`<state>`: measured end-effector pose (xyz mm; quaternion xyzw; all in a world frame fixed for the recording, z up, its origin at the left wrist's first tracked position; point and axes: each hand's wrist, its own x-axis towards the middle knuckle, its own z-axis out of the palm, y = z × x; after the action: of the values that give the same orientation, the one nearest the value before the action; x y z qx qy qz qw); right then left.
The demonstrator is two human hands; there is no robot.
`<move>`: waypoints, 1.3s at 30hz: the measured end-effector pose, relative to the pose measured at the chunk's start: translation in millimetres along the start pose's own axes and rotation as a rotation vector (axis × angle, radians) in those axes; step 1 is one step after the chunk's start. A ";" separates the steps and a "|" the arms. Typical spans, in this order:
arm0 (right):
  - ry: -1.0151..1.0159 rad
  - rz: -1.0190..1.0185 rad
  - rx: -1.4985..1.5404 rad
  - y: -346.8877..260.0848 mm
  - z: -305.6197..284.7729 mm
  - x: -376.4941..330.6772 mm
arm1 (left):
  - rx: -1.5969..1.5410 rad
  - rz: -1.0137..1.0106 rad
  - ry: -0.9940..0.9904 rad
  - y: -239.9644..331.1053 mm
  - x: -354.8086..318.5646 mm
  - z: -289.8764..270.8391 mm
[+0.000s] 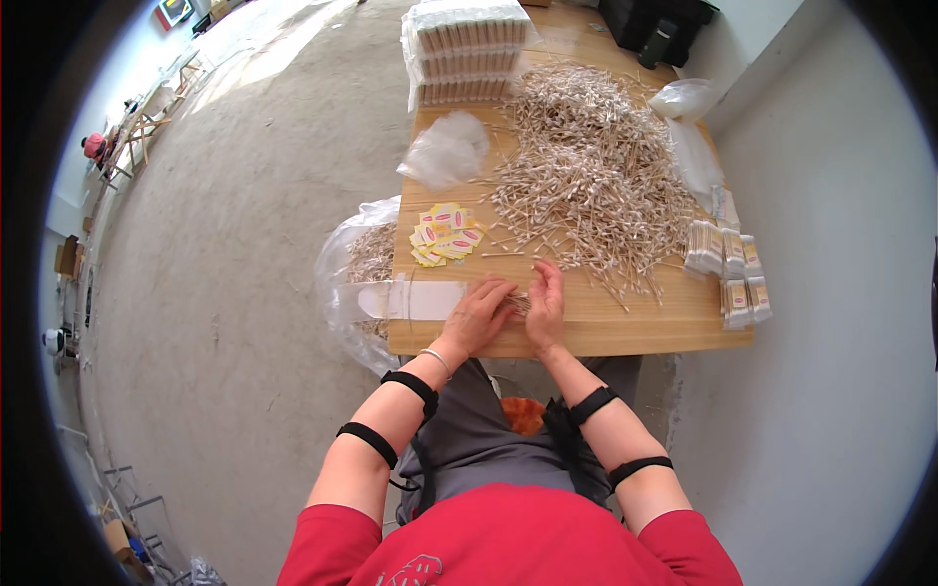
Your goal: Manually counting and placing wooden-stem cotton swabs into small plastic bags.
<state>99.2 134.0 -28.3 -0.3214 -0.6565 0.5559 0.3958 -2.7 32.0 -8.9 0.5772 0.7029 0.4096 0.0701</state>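
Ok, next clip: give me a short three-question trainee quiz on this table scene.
1. True or false: both hands, left hand and right hand, are on the table at its near edge.
2. Where do the yellow labels lie from the swab pile? A) to its left B) to its right C) on top of it
3. What lie at the table's right edge?

Key: 1 true; 2 A; 3 small filled packs of swabs.

The wooden table (625, 327) carries a heap of cotton swabs (586, 176) (loose), yellow labels (445, 234) and filled packets (728, 269).
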 end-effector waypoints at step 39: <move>-0.427 -0.430 -1.025 -23.3 -15.1 -8.7 | -0.629 -0.459 0.388 -23.0 -10.5 12.2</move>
<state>117.0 129.6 -5.7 -0.2123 -0.9566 0.1279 0.1531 -9.6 29.0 -35.9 0.2690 0.6543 0.6783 0.1985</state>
